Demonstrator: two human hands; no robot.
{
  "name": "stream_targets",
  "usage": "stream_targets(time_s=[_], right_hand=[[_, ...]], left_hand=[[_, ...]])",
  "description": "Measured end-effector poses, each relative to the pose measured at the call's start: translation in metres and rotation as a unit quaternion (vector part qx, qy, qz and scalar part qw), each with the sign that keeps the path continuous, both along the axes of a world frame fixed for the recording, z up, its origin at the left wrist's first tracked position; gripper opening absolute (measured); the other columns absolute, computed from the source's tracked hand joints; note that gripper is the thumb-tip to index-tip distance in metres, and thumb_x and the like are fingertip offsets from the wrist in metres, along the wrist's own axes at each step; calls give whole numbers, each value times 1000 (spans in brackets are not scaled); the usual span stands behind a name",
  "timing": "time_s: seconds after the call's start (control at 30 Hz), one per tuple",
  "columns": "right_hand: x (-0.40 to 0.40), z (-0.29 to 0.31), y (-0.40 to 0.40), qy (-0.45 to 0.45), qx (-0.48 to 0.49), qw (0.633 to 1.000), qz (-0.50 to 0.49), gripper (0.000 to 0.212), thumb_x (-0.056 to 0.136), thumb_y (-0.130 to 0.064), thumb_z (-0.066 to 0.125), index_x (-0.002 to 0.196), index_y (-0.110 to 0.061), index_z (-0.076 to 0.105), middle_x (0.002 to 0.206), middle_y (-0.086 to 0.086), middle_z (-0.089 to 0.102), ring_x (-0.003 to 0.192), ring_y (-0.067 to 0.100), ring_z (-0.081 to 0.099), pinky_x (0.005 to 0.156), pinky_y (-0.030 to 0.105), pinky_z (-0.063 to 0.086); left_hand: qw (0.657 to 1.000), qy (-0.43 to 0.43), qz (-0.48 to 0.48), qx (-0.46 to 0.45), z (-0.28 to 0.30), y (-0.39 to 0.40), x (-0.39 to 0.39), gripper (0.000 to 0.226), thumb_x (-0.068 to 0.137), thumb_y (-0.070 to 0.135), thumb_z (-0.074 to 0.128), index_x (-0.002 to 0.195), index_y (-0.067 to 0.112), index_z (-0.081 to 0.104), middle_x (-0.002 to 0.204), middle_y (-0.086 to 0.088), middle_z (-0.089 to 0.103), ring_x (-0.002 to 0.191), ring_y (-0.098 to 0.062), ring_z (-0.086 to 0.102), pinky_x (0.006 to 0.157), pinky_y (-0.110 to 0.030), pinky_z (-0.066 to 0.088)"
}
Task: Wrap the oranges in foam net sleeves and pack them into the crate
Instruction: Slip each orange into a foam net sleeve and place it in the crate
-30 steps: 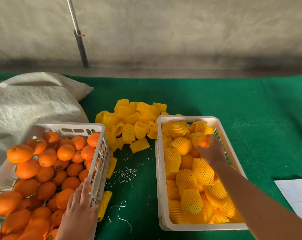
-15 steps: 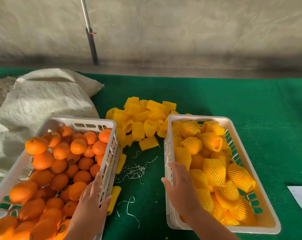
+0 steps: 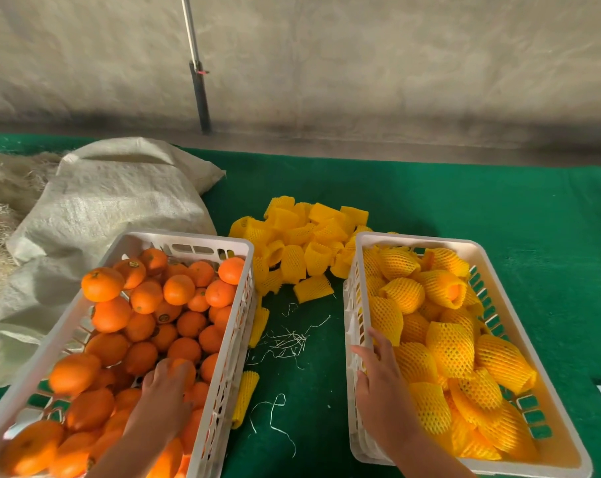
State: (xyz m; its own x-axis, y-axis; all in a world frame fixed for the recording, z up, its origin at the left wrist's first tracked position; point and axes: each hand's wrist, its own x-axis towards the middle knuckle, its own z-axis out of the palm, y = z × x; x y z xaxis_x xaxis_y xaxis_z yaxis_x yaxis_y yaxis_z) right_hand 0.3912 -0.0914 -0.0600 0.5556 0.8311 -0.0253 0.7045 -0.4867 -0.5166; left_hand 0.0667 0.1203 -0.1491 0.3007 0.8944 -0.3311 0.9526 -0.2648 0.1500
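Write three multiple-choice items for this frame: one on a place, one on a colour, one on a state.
1. Where does the pile of empty foam sleeves lie?
A. inside the left crate
B. on the cloth between the two crates, toward the far side
C. on the white sack

2. What colour is the table cloth?
A. green
B. blue
C. grey

3. What is the left hand doing?
A. resting flat on the cloth
B. pulling a sleeve from the pile
C. reaching into the left crate, fingers over a bare orange

Answers: 1 B, the yellow sleeves sit on the cloth between the far ends of the crates. 2 A, the cloth is green throughout. 3 C, the hand lies over an orange inside the crate.
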Motion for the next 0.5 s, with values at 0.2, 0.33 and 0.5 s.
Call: stream_targets(time_s=[0.2, 0.33, 0.5], right_hand=[[-1, -1, 1, -8, -5, 1000, -3, 47, 102, -7, 57, 146, -25, 55, 169, -6, 12, 158, 20, 20, 114, 25, 44], [0, -5, 0, -16, 4, 1000, -4, 48, 101, -6, 60, 146, -23, 56, 169, -6, 14, 158, 21, 22, 114, 24, 43], [1, -8, 0, -10, 1, 1000, -11, 48, 101, -7, 61, 146, -22, 56, 169, -6, 17, 157, 21, 22, 116, 32, 43]], left_hand=[[999, 30, 12, 27, -6, 8, 6, 79, 90, 26, 71, 155, 41, 28, 159, -7, 27, 146, -36, 31, 112, -47, 45], [998, 38, 34, 38, -2, 9, 13, 64, 95, 21, 63, 150, 37, 36, 153, -9, 35, 140, -33, 38, 102, -42, 52], [996, -28, 82, 21, 16, 8, 17, 50, 97, 29, 64, 141, 29, 41, 139, -14, 43, 128, -37, 45, 94, -46, 54]])
